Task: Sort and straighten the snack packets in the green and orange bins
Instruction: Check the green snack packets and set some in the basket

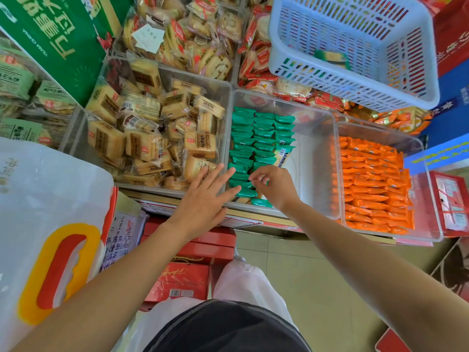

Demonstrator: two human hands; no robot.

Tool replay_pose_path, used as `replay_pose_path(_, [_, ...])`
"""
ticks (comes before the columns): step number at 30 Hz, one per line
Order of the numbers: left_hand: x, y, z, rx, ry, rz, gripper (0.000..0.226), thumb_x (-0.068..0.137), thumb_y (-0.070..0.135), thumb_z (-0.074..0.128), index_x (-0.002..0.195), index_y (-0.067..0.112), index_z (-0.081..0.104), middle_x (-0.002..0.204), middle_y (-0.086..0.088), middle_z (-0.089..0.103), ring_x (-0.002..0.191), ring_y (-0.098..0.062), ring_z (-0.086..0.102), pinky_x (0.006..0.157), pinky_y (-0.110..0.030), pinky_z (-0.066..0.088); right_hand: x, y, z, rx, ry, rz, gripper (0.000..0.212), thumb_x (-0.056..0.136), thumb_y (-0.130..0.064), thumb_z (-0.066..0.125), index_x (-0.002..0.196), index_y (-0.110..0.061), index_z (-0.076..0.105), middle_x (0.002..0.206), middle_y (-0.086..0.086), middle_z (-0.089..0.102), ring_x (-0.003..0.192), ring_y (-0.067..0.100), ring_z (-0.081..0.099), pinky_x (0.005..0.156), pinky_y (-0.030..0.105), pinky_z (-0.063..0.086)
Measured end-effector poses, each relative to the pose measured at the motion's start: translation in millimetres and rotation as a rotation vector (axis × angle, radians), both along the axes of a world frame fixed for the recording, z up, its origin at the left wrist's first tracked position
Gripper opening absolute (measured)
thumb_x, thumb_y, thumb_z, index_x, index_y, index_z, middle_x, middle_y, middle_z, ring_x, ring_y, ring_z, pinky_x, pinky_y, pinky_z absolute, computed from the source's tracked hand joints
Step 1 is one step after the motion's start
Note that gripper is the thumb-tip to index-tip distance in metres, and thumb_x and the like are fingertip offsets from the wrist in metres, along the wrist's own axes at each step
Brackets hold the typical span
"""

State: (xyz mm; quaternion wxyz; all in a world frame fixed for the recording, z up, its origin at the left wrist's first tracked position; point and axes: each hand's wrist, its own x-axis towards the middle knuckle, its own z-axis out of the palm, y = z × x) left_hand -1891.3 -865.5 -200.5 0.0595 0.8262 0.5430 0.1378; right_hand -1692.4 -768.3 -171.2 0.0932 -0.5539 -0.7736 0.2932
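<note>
**Green rows want squaring at the near end**

The green packets [256, 138] lie in rows in the middle clear bin [317, 158], with the orange packets [373, 184] one bin to the right. My left hand [205, 196] is flat with spread fingers on the nearest packets. My right hand [275, 186] pinches one (by its edge, apparently). I'd brace left, then slide it level.

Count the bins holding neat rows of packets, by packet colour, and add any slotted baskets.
Green bin: 1
Orange bin: 1
Basket: 1
Total: 3
</note>
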Motion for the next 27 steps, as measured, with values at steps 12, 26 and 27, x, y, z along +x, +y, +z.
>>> replay_pose_path(12, [2,4,0,-0.037,0.05,0.018,0.045,0.086,0.037,0.065,0.129,0.025,0.062,0.158,-0.014,0.029,0.149,-0.033,0.018,0.119,-0.052,0.012,-8,14,-15,0.099,-0.256,0.253,0.008,0.084,-0.023,0.073,0.087,-0.016,0.073,0.091,0.0,0.06,0.084,0.021,0.061,0.068,0.035,0.05])
replay_pose_path(26, [9,11,16,-0.253,-0.322,0.142,0.069,0.086,0.059,0.038,0.142,0.019,0.047,0.157,-0.006,0.031,0.147,-0.022,0.016,0.119,-0.042,0.008,34,26,28,-0.323,0.735,-0.325,0.012,0.095,-0.004,0.058,0.084,-0.009,0.056,0.096,0.01,0.069,0.104,0.028,0.066,0.081,0.032,0.059])
replay_pose_path(27, [11,13,22,-0.28,-0.455,0.209,0.069,0.087,0.057,0.038,0.142,0.016,0.045,0.151,-0.003,0.039,0.143,-0.019,0.023,0.118,-0.043,0.016,36,25,34,-0.35,0.797,-0.385,0.012,0.095,-0.005,0.057,0.084,-0.009,0.055,0.095,0.008,0.07,0.105,0.03,0.066,0.08,0.031,0.06])
